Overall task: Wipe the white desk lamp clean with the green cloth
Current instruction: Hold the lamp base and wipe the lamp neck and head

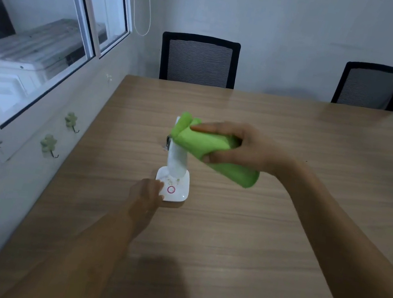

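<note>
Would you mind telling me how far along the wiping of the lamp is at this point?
Under way, not finished. The right hand holds the green cloth wrapped over the top of the lamp, so the upper part is being wiped. The left hand steadies the base. Small specks show on the base near the stem, so that part looks left to do.

Room was dim, light flat and cool. Daylight entered through window (pixel 37 49) at left; panes carried pale reflections. Soft broad shadow lay on desk (pixel 266 238) near its front edge, between forearms. Fainter shadow sat beside lamp base (pixel 173 186). No hard glare. Whole frame was slightly soft; left hand (pixel 147 192) was blurred. Wide-angle bending showed at frame edges: window frame and desk's left edge slanted.
</note>
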Tool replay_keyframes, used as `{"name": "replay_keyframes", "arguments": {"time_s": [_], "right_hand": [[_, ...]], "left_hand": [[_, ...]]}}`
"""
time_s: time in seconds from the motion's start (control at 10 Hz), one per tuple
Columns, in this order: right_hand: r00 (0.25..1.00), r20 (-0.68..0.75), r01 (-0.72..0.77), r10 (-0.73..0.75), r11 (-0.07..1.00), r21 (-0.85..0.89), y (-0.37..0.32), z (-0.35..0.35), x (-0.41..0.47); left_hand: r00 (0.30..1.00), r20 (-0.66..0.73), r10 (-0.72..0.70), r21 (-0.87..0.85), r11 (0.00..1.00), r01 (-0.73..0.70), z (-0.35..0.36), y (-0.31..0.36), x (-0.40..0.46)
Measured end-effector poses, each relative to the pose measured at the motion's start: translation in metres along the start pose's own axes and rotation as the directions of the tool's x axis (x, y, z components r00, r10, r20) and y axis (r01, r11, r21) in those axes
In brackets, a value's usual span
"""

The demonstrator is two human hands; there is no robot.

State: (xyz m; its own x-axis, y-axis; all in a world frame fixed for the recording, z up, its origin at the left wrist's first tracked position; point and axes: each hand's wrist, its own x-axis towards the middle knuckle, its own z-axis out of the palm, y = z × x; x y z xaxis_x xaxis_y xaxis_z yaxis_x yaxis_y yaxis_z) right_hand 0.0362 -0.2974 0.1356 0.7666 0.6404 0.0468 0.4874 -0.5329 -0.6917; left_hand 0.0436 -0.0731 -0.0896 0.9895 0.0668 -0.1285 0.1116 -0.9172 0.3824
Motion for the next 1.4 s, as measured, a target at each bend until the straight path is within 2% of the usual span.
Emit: {"name": "replay_keyframes", "arguments": {"time_s": [0.1, 0.2, 0.3, 0.4, 0.5, 0.6, 0.7, 0.8, 0.9, 1.0, 1.1, 1.2, 1.3, 1.4], "right_hand": [[0.993, -0.114, -0.03, 0.021, 0.996, -0.079, 0.003, 0.005, 0.024], [0.997, -0.052, -0.071, 0.065, 0.991, -0.116, 0.008, 0.016, 0.034], [0.994, 0.09, -0.058, 0.069, 0.991, -0.119, 0.006, 0.023, 0.021], [0.965, 0.25, -0.038, 0.073, 0.989, -0.142, -0.001, 0.017, 0.0], [0.964, 0.258, -0.034, 0.065, 0.992, -0.125, -0.01, 0.006, -0.005], [0.999, 0.047, -0.014, 0.02, 0.993, -0.116, -0.008, 0.0, 0.01], [0.997, -0.059, -0.067, 0.058, 0.986, -0.151, -0.004, 0.005, 0.028], [0.994, 0.028, -0.096, 0.102, 0.983, -0.158, 0.0, 0.016, 0.033], [0.969, 0.231, -0.053, 0.091, 0.985, -0.166, -0.005, 0.017, 0.021], [0.947, 0.312, -0.04, 0.071, 0.994, -0.104, -0.008, 0.009, 0.006], [0.991, 0.13, -0.043, 0.032, 0.996, 0.077, -0.003, 0.003, 0.008], [0.999, -0.002, -0.054, 0.054, 0.997, 0.058, 0.003, 0.005, 0.028], [0.992, 0.032, -0.121, 0.122, 0.992, -0.03, 0.011, 0.012, 0.052], [0.977, -0.08, -0.201, 0.199, 0.98, -0.01, 0.019, 0.011, 0.07]], "left_hand": [[0.998, 0.056, -0.041, 0.06, 0.997, 0.038, -0.003, -0.005, 0.007], [1.0, 0.018, 0.022, 0.093, 0.995, -0.024, -0.003, -0.008, 0.007], [0.988, -0.148, 0.036, 0.061, 0.998, -0.027, 0.005, -0.013, -0.004], [0.961, -0.274, -0.018, -0.163, 0.986, -0.028, 0.002, 0.0, -0.019], [0.994, -0.108, 0.021, -0.233, 0.971, -0.046, 0.004, 0.007, -0.006], [0.987, 0.027, 0.159, 0.126, 0.979, -0.161, 0.014, -0.017, 0.018], [0.996, 0.032, 0.08, 0.071, 0.994, -0.082, 0.014, -0.019, 0.026], [1.0, 0.031, -0.004, 0.032, 0.999, 0.003, 0.018, -0.027, 0.025], [0.992, -0.118, -0.05, -0.176, 0.984, 0.029, 0.011, -0.015, 0.01], [0.961, -0.272, -0.055, -0.163, 0.987, 0.01, 0.011, -0.002, -0.009], [0.956, -0.282, 0.078, -0.093, 0.99, -0.108, 0.017, -0.021, 0.003], [0.997, 0.039, -0.06, 0.04, 0.997, 0.059, 0.003, -0.014, 0.014], [0.998, 0.048, -0.047, 0.066, 0.997, 0.044, -0.001, -0.007, 0.017], [0.993, 0.105, -0.047, 0.202, 0.979, 0.025, -0.002, -0.007, 0.021]]}}
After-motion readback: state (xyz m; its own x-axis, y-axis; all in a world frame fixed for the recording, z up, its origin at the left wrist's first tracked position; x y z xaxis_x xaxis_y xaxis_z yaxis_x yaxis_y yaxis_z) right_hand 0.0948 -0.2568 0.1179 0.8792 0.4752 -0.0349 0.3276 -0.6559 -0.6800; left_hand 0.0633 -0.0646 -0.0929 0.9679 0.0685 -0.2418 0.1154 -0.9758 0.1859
